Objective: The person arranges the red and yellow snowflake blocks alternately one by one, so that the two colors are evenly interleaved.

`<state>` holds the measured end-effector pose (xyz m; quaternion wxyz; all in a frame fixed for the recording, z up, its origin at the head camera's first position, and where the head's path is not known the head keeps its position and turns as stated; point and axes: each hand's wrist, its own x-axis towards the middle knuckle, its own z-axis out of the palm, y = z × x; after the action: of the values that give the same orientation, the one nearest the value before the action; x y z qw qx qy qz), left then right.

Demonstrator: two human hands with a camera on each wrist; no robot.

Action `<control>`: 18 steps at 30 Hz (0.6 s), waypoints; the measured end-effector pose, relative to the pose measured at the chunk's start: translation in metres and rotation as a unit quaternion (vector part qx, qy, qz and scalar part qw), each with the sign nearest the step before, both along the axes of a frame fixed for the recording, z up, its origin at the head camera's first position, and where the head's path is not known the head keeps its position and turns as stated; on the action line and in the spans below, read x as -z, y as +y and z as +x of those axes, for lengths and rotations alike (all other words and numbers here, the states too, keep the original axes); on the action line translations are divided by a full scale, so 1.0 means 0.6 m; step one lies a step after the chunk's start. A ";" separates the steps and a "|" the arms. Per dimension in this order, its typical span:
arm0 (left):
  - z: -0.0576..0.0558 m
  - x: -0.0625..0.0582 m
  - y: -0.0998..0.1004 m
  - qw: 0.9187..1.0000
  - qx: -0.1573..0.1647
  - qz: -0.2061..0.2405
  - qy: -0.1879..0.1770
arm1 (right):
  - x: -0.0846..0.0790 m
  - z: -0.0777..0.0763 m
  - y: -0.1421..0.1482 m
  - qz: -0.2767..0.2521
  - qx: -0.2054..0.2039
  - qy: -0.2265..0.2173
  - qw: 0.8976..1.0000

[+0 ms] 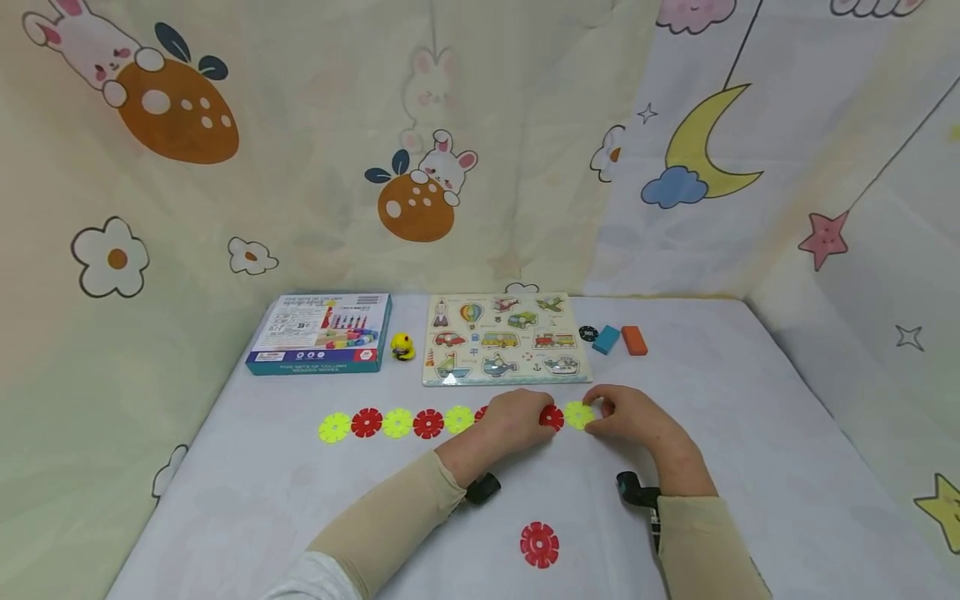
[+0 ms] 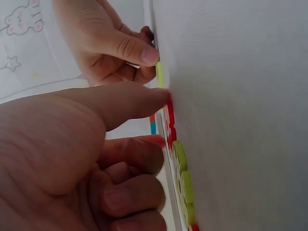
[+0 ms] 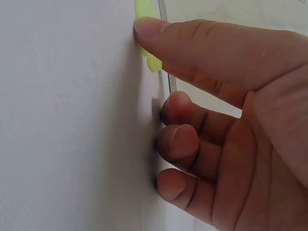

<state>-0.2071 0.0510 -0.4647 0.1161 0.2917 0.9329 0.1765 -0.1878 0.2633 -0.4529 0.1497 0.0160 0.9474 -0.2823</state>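
A row of flower-shaped plastic discs, alternating yellow-green and red, runs across the white table. My left hand point(image 1: 513, 419) pinches the red disc point(image 1: 552, 417) near the row's right end between thumb and index finger, its other fingers curled in the left wrist view. At the row's right end, my right hand point(image 1: 633, 417) pinches the yellow-green disc point(image 1: 578, 415) between thumb and index finger. These two discs lie side by side. My left hand hides part of the row, including most of another red disc point(image 1: 481, 413). A separate red disc point(image 1: 539, 545) lies nearer the front.
Behind the row lies a wooden picture puzzle board point(image 1: 507, 339). To its left are a yellow toy duck point(image 1: 402, 347) and a flat box point(image 1: 318, 333). On its right sit a black round piece point(image 1: 588, 333), a blue block point(image 1: 606, 339) and an orange block point(image 1: 634, 340).
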 end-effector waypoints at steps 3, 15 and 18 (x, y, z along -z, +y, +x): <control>-0.004 0.003 0.011 1.000 0.004 -0.007 0.008 | 0.001 -0.001 0.000 -0.001 0.001 -0.001 1.000; -0.006 0.003 0.059 0.999 0.030 -0.003 0.014 | -0.005 -0.003 0.024 -0.067 -0.026 -0.014 0.997; 0.000 -0.006 0.062 0.999 0.037 0.001 0.010 | -0.018 0.006 0.030 -0.081 -0.024 -0.010 0.996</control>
<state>-0.2071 0.0880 -0.4612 0.1131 0.3275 0.9224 0.1706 -0.1845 0.2815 -0.4421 0.1663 -0.0158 0.9202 -0.3541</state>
